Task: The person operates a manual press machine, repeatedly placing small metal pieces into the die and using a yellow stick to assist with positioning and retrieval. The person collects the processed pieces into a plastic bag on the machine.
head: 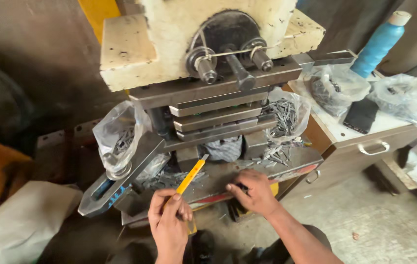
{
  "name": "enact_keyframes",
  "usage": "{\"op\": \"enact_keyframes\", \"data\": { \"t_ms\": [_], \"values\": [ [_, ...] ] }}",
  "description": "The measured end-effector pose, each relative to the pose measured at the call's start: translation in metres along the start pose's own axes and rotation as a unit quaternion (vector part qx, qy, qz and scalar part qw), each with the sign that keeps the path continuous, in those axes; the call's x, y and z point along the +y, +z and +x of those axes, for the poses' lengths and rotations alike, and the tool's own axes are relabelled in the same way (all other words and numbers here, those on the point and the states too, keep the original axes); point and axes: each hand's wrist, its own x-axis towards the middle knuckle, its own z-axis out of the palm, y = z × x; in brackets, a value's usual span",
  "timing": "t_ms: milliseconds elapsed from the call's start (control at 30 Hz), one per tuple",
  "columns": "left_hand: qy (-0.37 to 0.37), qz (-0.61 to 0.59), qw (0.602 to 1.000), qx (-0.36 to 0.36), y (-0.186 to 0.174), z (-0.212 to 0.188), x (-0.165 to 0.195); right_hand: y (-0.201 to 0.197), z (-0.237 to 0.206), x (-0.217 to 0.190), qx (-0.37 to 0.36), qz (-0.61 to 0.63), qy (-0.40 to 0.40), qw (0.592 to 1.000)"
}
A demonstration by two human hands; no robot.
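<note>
My left hand (169,215) pinches the near end of a yellow stick-like tool (190,176), whose grey tip points up into the gap under the die plates of a press machine (203,44). My right hand (251,191) rests palm down on the press's steel bed (247,172), fingertips touching small dark metal pieces there. A heap of small grey metal strips (279,146) lies on the bed just right of the die, and more lie in front of it.
Clear plastic bags of metal pieces hang left (118,139) and right (291,110) of the die. A steel clamp bar (120,176) juts toward me at left. At right, a wooden drawer cabinet (365,142) carries bags, a black block and a blue thread cone (377,44).
</note>
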Motion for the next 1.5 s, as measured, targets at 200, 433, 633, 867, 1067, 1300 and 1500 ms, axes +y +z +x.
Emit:
{"op": "enact_keyframes", "data": {
  "t_ms": [200,433,633,867,1067,1300,1500],
  "values": [
    [0.045,0.13,0.99,-0.016,0.076,0.048,-0.015,-0.015,-0.001,0.004,-0.01,-0.013,-0.008,1.0],
    [0.045,0.154,0.987,0.018,0.138,0.088,-0.038,-0.031,0.002,0.003,-0.027,0.02,-0.012,0.999],
    [0.039,0.112,0.993,-0.006,0.145,0.097,-0.051,-0.032,-0.003,0.01,-0.029,0.026,-0.021,0.999],
    [0.022,0.078,0.997,-0.015,0.11,0.061,-0.05,-0.044,-0.005,0.011,0.074,-0.003,0.045,0.996],
    [0.054,0.042,0.998,-0.009,0.038,0.012,-0.05,-0.088,0.051,0.008,0.11,-0.274,-0.048,0.954],
    [0.078,0.022,0.996,-0.037,0.002,0.019,-0.051,-0.068,0.116,-0.007,0.052,-0.398,-0.027,0.916],
    [0.055,-0.019,0.998,-0.025,-0.008,0.02,-0.05,-0.058,0.123,-0.007,0.061,-0.445,-0.001,0.893]
  ]
}}
